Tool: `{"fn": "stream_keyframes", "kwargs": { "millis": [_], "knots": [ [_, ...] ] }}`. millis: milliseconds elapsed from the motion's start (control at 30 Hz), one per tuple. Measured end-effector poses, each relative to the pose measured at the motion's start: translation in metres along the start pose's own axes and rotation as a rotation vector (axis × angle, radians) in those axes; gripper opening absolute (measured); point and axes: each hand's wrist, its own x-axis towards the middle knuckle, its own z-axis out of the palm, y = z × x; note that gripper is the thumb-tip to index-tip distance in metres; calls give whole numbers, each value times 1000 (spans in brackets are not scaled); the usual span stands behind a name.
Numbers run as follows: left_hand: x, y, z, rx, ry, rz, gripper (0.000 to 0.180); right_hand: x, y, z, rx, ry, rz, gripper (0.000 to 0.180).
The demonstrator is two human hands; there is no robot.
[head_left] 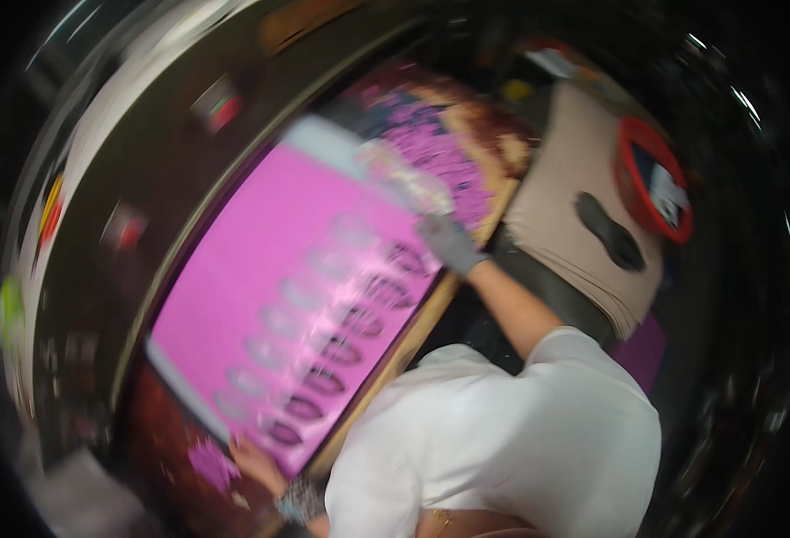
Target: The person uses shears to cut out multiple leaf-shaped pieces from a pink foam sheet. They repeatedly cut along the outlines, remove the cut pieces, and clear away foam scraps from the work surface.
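A large pink sheet lies slantwise on the worktable, with pale strips along its two ends. Dark printed oval shapes run in a row near its closer side, beside a row of fainter pale ovals. My left hand, bare with a patterned cuff at the wrist, has its fingers closed at the sheet's near end. My right hand, in a grey glove, reaches the sheet's far right corner beside a pale, smeared strip. Blur hides how its fingers are set.
Pink scraps are heaped past the sheet's far end, and more scraps lie near my left hand. To the right, a dark sole-shaped piece rests on stacked beige sheets beside a red basket. A wooden edge borders the table.
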Motion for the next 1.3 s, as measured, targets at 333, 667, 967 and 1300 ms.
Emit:
{"fn": "stream_keyframes", "kwargs": {
  "millis": [333,667,967,1300],
  "knots": [
    [16,-5,-57,327,-512,-178,47,-41,-4,-88,-343,-269,67,38],
    [57,59,63,175,170,36,41,64,16,-48,-397,-99,-416,81],
    [63,88,91,152,330,33,38,89,-23,-64,348,-81,-375,43],
    [42,81,69,174,368,8,43,59,37,-59,2550,-13,740,56]
  ]
}}
